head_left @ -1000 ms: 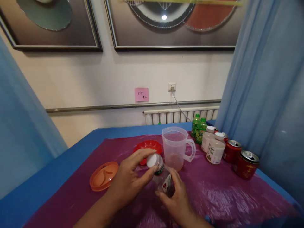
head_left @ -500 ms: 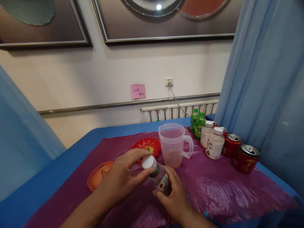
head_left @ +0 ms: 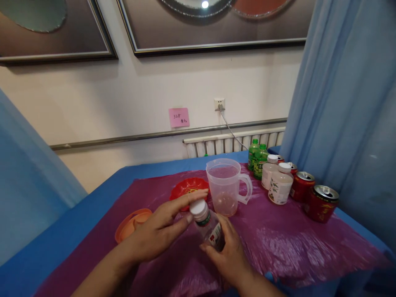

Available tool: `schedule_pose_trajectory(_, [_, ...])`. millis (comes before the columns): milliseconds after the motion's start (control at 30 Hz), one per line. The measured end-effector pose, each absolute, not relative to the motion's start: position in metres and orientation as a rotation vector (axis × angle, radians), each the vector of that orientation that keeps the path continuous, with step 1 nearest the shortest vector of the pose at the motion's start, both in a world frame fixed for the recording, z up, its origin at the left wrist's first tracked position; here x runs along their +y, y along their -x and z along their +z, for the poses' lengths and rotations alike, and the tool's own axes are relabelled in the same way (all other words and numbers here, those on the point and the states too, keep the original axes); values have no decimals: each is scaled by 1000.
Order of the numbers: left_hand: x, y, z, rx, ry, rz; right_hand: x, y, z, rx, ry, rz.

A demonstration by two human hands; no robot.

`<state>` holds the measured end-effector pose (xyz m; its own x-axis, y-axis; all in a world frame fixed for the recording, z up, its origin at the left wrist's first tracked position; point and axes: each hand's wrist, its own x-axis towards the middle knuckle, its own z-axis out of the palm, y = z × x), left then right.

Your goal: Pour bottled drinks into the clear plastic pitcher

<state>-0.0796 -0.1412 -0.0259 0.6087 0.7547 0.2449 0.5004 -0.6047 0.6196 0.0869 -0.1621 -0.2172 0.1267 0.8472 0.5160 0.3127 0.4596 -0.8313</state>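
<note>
My right hand [head_left: 227, 249] grips the body of a small clear bottle [head_left: 212, 231] with a red-and-white label, tilted over the purple sheet. Its white cap [head_left: 199, 208] sits on the neck. My left hand [head_left: 161, 229] rests against that cap, thumb and fingers stretched out around it. Just behind the bottle stands a clear plastic measuring jug [head_left: 227, 192] with a handle on its right side.
An orange lid [head_left: 131, 225] and a red dish [head_left: 188, 189] lie on the purple sheet [head_left: 278, 243] over a blue table [head_left: 89, 206]. Two green bottles [head_left: 258, 160], two white-capped bottles [head_left: 278, 183] and red cans [head_left: 320, 203] stand at the right. Blue curtains hang on both sides.
My left hand's fingers have loosened and stretched out from their curl over the cap. The bottle stays in my right hand. The camera has tipped slightly down.
</note>
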Motion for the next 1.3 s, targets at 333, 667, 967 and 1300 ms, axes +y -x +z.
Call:
schedule_pose_trajectory(333, [-134, 65, -46, 1161, -2151, 981, -160, -88, -215, -1409, 1087, 592])
schedule_pose_trajectory(667, [-127, 57, -54, 1220, -2046, 1061, -159, -87, -220, -1378, 1113, 597])
schedule_pose_trajectory(967, [-109, 68, -49, 868, -1800, 888, -160, -89, -214, -1382, 1098, 592])
schedule_pose_trajectory(1300, [-122, 77, -85, 856, -1977, 627, -164, -86, -235, -1411, 1049, 734])
